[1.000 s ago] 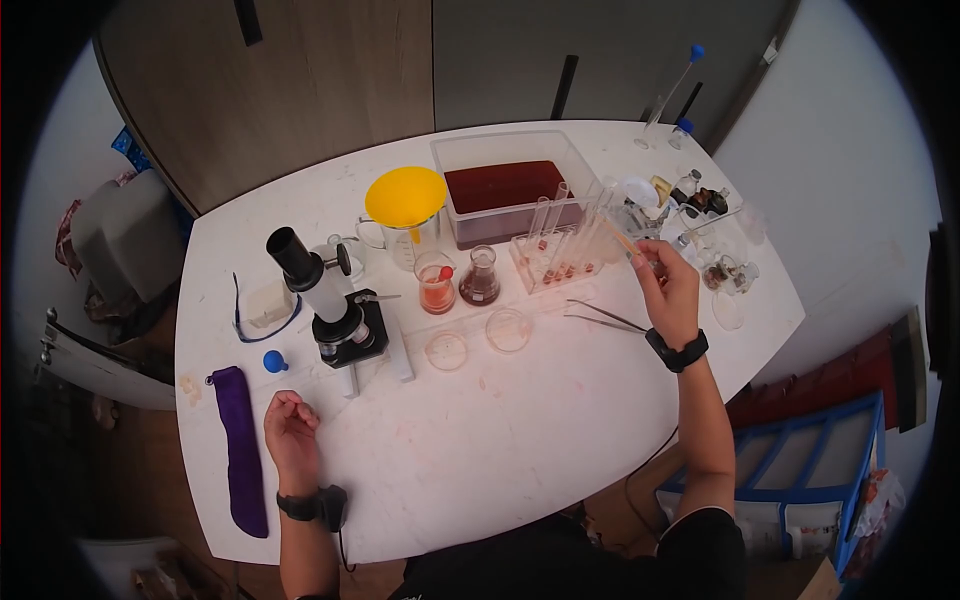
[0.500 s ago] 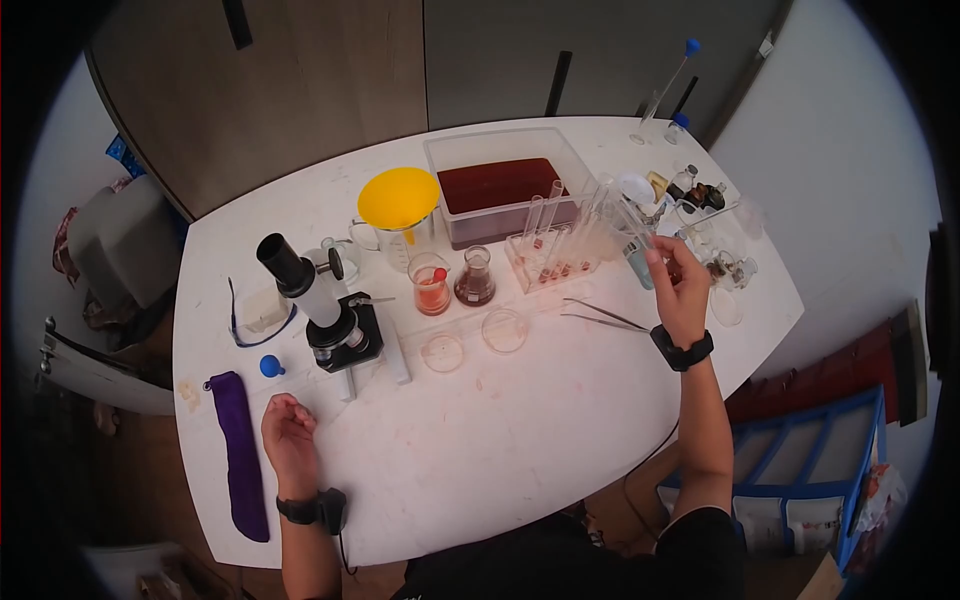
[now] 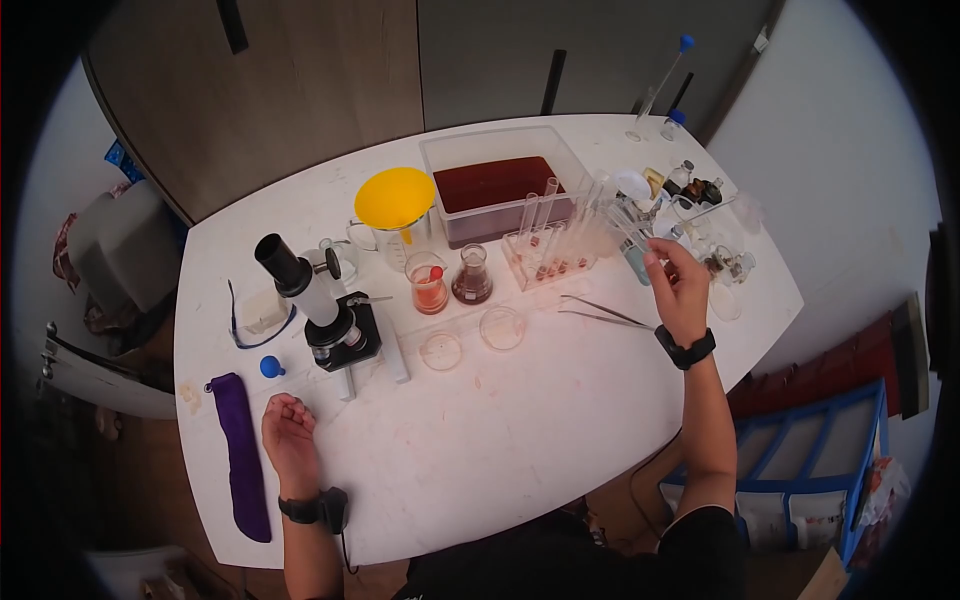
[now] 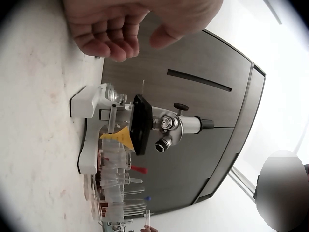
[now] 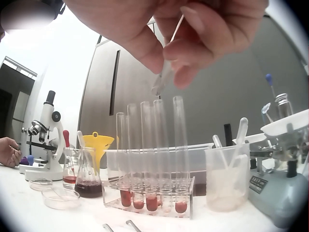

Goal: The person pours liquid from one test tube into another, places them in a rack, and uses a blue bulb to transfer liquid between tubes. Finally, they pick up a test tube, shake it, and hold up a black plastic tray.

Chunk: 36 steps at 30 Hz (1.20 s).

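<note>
My right hand (image 3: 680,290) is raised right of the test tube rack (image 3: 540,270). In the right wrist view, that hand (image 5: 188,34) pinches a clear glass piece (image 5: 165,81) and a thin pale stick (image 5: 177,28) above the upright test tubes (image 5: 160,125), several with red contents at the bottom. A beaker (image 5: 227,188) holding glass tubes stands beside the rack. My left hand (image 3: 290,440) lies near the purple pouch (image 3: 238,455), its fingers loosely curled and empty; the left wrist view also shows this hand (image 4: 116,26).
Left of centre stands a microscope (image 3: 345,330), with a yellow funnel (image 3: 395,198), two flasks and a tub of dark red liquid (image 3: 495,185) behind. Petri dishes (image 3: 502,328) and tweezers (image 3: 605,312) lie in front. A blue-green balance (image 5: 277,188) stands right of the beaker.
My right hand has turned slightly and shifted right; the orange-toned stick seen earlier at its fingertips no longer shows that colour. My left hand has stayed nearly still. The head view has shifted slightly.
</note>
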Motion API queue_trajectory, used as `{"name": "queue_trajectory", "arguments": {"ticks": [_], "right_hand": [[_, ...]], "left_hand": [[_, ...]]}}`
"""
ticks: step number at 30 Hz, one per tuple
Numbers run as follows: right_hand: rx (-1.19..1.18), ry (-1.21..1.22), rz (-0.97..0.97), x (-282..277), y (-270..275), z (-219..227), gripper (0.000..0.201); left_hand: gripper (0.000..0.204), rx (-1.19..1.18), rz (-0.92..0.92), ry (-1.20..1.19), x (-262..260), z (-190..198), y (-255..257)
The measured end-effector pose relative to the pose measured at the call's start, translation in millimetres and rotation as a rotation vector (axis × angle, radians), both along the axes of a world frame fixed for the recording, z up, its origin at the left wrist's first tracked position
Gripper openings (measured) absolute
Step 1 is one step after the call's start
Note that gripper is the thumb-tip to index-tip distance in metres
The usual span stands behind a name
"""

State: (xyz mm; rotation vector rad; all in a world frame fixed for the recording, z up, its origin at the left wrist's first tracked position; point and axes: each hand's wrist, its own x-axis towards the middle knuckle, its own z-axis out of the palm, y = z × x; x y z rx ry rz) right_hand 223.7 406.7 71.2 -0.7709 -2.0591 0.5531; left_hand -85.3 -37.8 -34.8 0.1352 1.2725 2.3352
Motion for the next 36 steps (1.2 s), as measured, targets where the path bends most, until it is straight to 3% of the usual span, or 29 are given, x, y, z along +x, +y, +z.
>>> {"name": "queue_trajectory", "arguments": {"ticks": [9, 22, 36], "right_hand": [[0.017, -0.042, -0.008, -1.2, -1.9, 8.9, 0.020], [0.033, -0.103, -0.003, -2.6, -4.5, 21.5, 0.019], [0.069, -0.149, -0.006, -1.5, -2.0, 25.3, 0.020]], "left_hand": [[0.011, -0.056, 0.029, 0.003, -0.6, 1.0, 1.9], [0.030, -0.085, 0.033, 0.022, -3.0, -3.1, 0.8], [0.027, -0.101, 0.027, 0.070, 1.2, 0.6, 3.6]]}}
